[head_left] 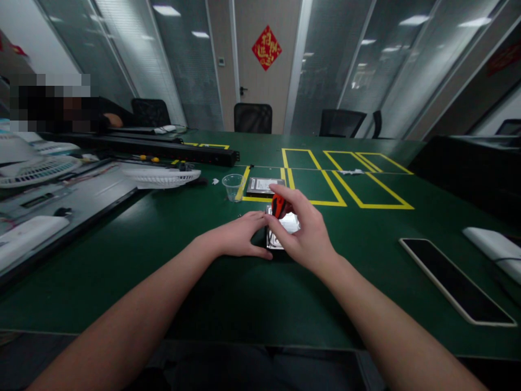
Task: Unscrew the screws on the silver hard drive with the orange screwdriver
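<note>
A silver hard drive lies flat on the green table in front of me. My left hand rests on the table against the drive's left edge, fingers pressed to it. My right hand is above the drive, fingers closed round the red and black handle of a screwdriver that points down at the drive. A second hard drive lies further back by the yellow tape lines. A clear plastic cup stands just left of it.
Yellow tape boxes mark the table's far middle. A tablet and a white device lie at the right. A white fan grille, a black power strip and trays sit at the left. Another person is seated far left.
</note>
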Demonstrator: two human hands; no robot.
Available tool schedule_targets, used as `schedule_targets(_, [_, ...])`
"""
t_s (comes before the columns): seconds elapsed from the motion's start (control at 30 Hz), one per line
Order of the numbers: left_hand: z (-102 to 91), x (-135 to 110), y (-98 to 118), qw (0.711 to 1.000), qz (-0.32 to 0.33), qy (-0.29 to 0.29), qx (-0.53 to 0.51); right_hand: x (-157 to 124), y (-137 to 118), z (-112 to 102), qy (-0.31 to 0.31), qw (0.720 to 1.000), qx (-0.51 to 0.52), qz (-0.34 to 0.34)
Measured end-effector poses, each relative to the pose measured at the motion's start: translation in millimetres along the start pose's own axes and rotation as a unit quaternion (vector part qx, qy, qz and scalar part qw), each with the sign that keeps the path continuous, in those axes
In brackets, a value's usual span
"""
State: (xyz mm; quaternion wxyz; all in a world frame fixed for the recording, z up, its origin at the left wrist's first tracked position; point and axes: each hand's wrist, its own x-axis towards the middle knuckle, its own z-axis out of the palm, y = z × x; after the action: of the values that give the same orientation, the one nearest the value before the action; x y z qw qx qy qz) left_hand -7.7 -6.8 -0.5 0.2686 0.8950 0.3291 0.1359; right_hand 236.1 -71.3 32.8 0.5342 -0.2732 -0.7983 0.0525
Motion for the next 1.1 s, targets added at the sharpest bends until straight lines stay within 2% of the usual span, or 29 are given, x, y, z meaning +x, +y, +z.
schedule_targets(0.8, [-3.2,0.8,5.9,1.000,-0.012,0.000,0.005,-0.6,-4.0,-1.9,-0.014,1.000,-0.002,0.019])
schedule_targets(1.1, [-3.7,0.2,6.0,1.000,-0.008,0.003,0.005,1.0,-4.6,-1.6,-0.003,1.000,0.021,-0.001])
